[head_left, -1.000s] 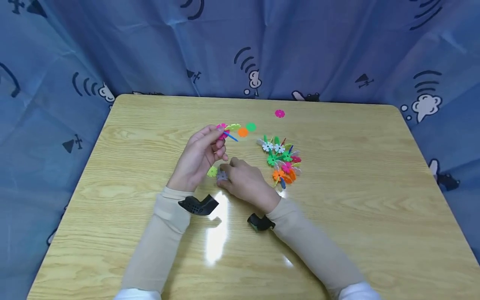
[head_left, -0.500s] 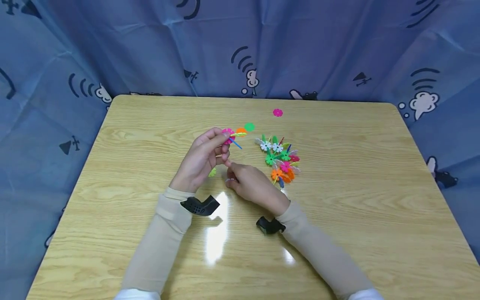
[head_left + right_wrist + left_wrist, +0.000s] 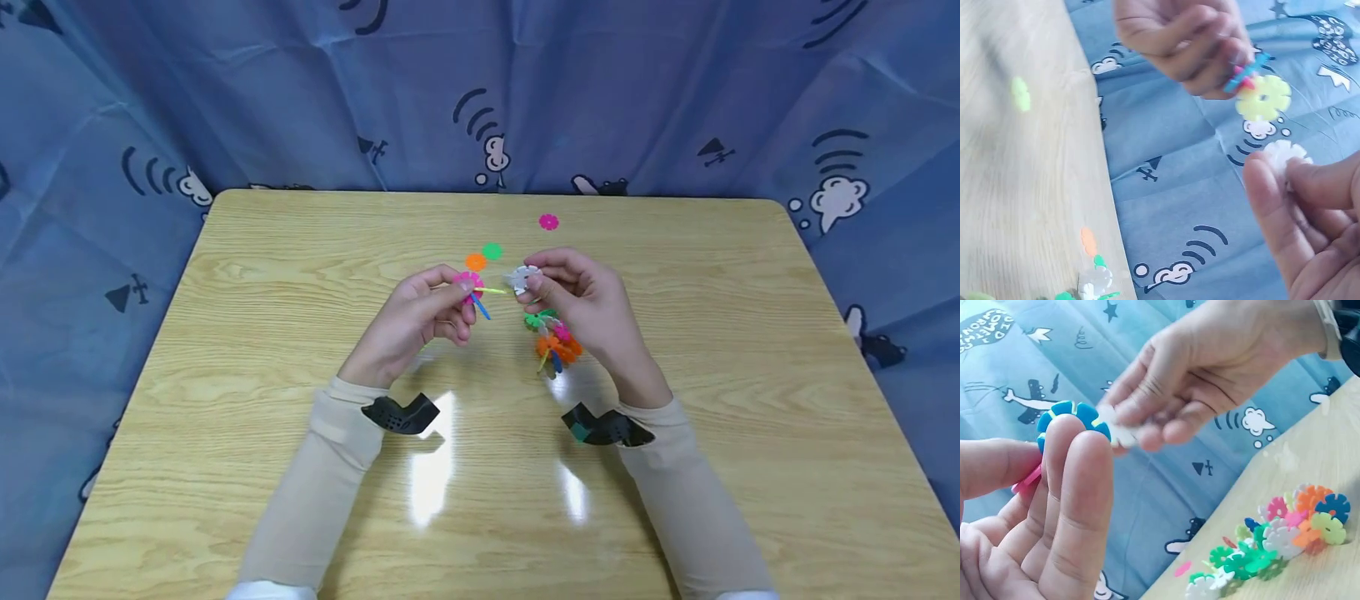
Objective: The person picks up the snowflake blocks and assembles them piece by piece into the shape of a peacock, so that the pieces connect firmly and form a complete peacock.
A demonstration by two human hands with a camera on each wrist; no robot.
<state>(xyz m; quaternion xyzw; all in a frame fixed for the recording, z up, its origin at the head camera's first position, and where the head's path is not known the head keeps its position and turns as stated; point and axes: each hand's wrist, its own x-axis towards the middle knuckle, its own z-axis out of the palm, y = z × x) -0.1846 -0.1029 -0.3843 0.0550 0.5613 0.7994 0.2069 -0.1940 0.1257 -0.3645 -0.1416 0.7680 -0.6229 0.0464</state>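
Observation:
My left hand (image 3: 420, 325) pinches a pink notched plastic disc (image 3: 471, 282) between thumb and fingers, held above the table. A blue disc (image 3: 1065, 407) and a yellow disc (image 3: 1264, 99) are slotted into it and stick out towards the right. Facing it, my right hand (image 3: 592, 308) pinches a white notched disc (image 3: 524, 279) by its edge. A small gap separates the white disc from the yellow one in the head view. Below the right hand, a cluster of joined discs (image 3: 1254, 557) in green, white, pink, orange and blue lies on the table, partly hidden in the head view.
Loose discs lie farther back on the wooden table (image 3: 750, 350): an orange disc (image 3: 476, 262), a green disc (image 3: 492, 251) and a pink disc (image 3: 549, 222). A yellow-green disc (image 3: 1020, 94) lies near the left hand. Behind the table hangs a blue patterned curtain (image 3: 420, 108).
My right hand has picked the white disc off the table and brought it up and right, over the cluster. The left hand has shifted slightly right with its joined discs and turned them.

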